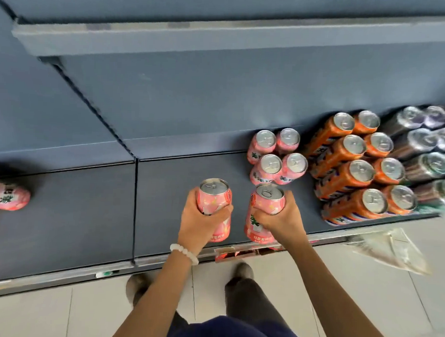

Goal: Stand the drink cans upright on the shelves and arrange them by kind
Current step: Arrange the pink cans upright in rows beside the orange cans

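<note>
Two pink cans, your left hand (pixel 202 218) fingers wrapped round one (pixel 214 198), right hand (pixel 280 218) clamped on the other (pixel 267 202): smooth, rigid, probably full, so keep gripping mid-body.

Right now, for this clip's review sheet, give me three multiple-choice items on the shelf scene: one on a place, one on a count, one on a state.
1. Where does the block of orange cans stand, seen from the camera?
A. Left of the standing pink cans
B. Between the standing pink cans and the dark cans
C. On the floor

2. How many pink cans stand in the group on the shelf, not held?
A. Two
B. Four
C. Seven

3. What is the left hand doing?
A. Gripping a pink can
B. Hanging idle
C. Pressing flat on the shelf

Answers: 1 B, pink to their left and dark to their right. 2 B, four silver tops in two rows. 3 A, fingers wrap the can; the right hand grips another pink can.
</note>
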